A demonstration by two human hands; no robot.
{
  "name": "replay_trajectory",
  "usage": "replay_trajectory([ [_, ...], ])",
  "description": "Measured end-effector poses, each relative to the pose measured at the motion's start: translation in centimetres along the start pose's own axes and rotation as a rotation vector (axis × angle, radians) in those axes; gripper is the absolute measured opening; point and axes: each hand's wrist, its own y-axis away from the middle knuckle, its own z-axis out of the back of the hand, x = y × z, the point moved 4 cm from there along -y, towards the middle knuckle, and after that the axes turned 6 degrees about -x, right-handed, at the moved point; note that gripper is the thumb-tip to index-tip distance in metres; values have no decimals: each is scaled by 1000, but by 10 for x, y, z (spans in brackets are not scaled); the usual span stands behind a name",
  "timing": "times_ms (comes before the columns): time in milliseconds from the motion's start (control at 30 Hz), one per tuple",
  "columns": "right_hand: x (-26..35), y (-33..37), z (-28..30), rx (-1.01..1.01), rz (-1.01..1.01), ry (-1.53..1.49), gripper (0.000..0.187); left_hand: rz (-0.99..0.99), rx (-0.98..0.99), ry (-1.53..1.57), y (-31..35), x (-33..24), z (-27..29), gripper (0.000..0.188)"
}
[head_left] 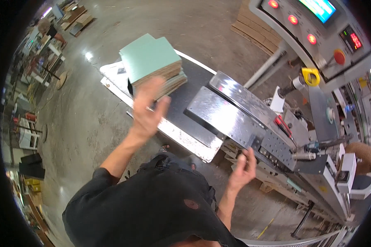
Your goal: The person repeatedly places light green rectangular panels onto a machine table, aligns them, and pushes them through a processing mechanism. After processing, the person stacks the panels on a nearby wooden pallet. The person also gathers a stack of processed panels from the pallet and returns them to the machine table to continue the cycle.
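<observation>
A stack of flat boards with pale green tops [149,57] and brown edges stands on the dark end table of a machine, its layers slightly offset. My left hand [147,113] is just in front of the stack, smeared by motion, fingers spread and nothing seen in them. Whether it touches the boards I cannot tell. Beside the near edge of the polished metal bed [222,115] is my right hand [242,171], its fingers stretched upward, with no object visible in it. A red-handled tool [283,126] lies farther along the metal surfaces.
The control panel [323,41] with lit red buttons and a screen overhangs the far right. A yellow ring-shaped part [311,76] sits below it. A white rim [185,140] edges the table's near side. Stacked brown boards [257,29] rest on a pallet behind.
</observation>
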Motion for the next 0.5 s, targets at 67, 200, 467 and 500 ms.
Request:
replay_trajectory([
  [67,27,-3,-63,258,189,68,40,149,-233,-133,2,53,51,46],
  [200,95,-28,-194,534,433,-39,50,586,-305,33,13,103,67,54],
  [467,99,-33,-329,509,693,173,55,409,-211,-40,5,122,31,59],
  [500,95,-27,-333,480,734,149,54,397,-222,-73,5,125,35,59],
])
